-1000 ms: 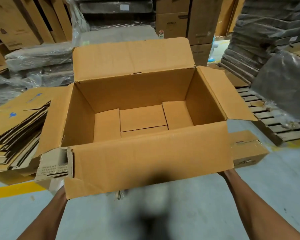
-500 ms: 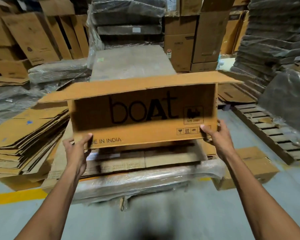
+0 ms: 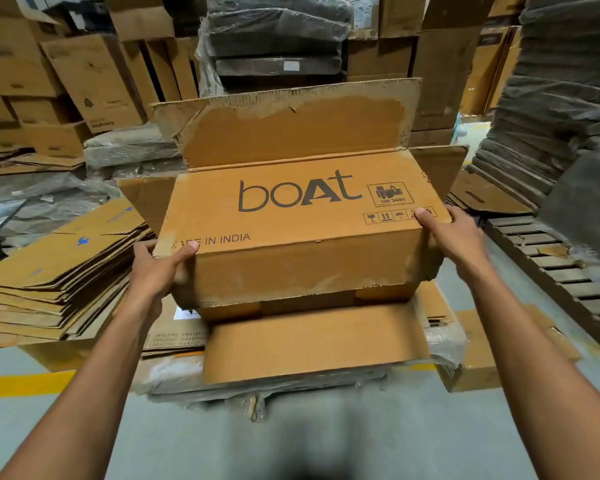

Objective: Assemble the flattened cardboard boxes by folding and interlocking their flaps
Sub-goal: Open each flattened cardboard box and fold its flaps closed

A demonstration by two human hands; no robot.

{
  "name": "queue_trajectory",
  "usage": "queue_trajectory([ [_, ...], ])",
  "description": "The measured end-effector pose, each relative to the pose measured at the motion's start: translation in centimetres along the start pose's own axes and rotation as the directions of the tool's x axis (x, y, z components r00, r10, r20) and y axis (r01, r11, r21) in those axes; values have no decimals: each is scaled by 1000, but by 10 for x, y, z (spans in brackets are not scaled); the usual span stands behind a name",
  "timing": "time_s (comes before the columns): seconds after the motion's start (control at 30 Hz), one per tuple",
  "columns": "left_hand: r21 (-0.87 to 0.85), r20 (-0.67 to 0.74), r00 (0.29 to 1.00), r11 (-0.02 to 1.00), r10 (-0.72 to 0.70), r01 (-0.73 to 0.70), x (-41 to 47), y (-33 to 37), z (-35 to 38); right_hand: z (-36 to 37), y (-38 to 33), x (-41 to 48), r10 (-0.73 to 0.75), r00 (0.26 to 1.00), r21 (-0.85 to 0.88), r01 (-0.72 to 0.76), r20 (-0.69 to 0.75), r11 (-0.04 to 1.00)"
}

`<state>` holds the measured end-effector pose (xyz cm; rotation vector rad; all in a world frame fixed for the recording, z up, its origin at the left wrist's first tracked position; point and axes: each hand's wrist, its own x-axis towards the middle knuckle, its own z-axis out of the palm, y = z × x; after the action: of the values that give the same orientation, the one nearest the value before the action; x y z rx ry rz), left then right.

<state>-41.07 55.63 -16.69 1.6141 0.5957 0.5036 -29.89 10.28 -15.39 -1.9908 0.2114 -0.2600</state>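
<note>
We hold the boAt cardboard box (image 3: pixel 302 216) tilted, printed face up, above the plastic-wrapped bundle (image 3: pixel 174 375). Our left hand (image 3: pixel 156 268) grips its near-left corner, thumb on the print. Our right hand (image 3: pixel 454 240) grips the near-right corner, thumb likewise on top.

Erected brown cardboard box printed boAt (image 3: pixel 291 271): one. On it, open flaps (image 3: pixel 291 133) in view: three. Grips, both bare hands: two, left grip (image 3: pixel 156 268) and right grip (image 3: pixel 454 237). Stack of flattened brown cardboard boxes (image 3: pixel 49 271): one; sheets in it too close-packed to count reliably. Slatted wooden pallet (image 3: pixel 551 265): one. Yellow painted floor line (image 3: pixel 25 382): one.
</note>
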Motion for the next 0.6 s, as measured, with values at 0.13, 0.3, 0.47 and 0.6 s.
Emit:
queue_trajectory([
  [0.13,-175,57,998,984,37,-27,-13,-27,0,18,40,-17,-38,998,486,8,51,874],
  [0.3,-73,129,991,996,-43,53,-25,-74,0,39,94,-26,1,993,469,-56,118,882],
  [0.47,-45,179,971,985,-158,169,-25,-101,9,56,142,-21,118,964,364,-202,240,909],
  [0.6,-77,131,979,983,-157,168,-14,-102,22,62,122,-26,114,980,313,-160,161,936],
])
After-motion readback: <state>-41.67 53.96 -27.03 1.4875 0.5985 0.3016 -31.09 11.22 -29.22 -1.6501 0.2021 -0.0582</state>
